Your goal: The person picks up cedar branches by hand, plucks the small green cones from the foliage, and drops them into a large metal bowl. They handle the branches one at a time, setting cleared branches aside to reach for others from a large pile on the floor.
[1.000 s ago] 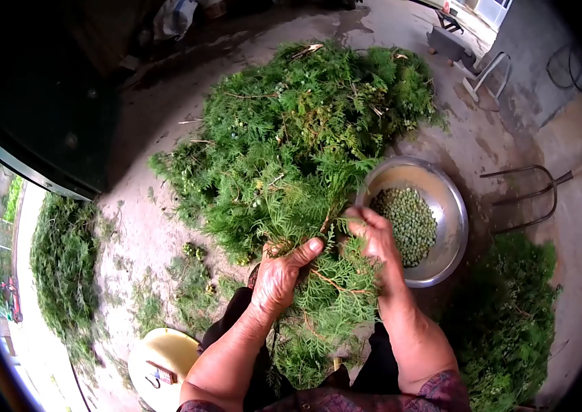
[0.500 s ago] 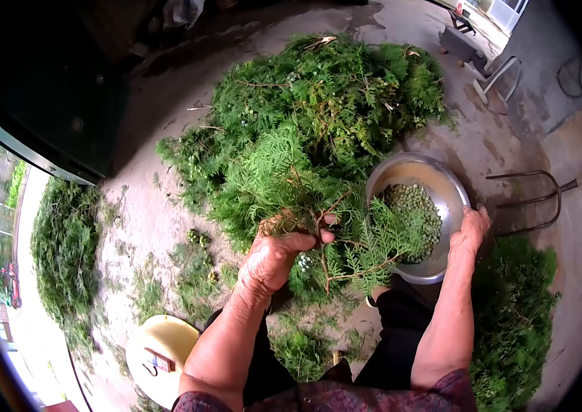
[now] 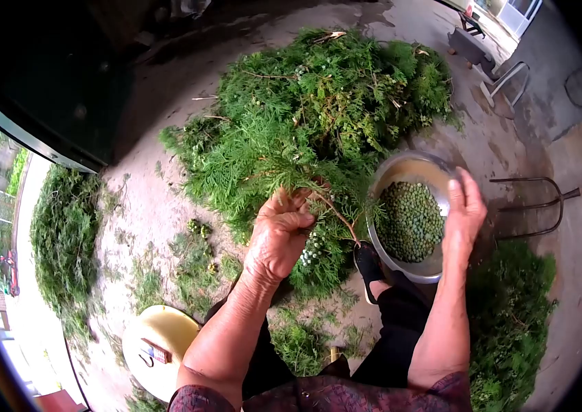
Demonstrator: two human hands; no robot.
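My left hand (image 3: 278, 233) is closed around the stems of a leafy green branch (image 3: 318, 237) that carries pale green berries and hangs over the edge of a big heap of cut branches (image 3: 318, 103). My right hand (image 3: 465, 213) is flat with fingers apart, resting on the right rim of a metal bowl (image 3: 401, 168). The bowl holds many small green berries (image 3: 411, 220). It sits on the concrete ground just right of the held branch.
A two-pronged metal fork (image 3: 531, 206) lies right of the bowl. More cut greenery (image 3: 518, 309) lies at lower right and a strip of it (image 3: 64, 240) at left. A yellow stool (image 3: 157, 347) stands by my left leg. A white frame (image 3: 504, 75) stands at upper right.
My right hand left the branch and moved right to the bowl's rim. My left hand lifted the branch up and back toward the heap, turning it so the berries hang below.
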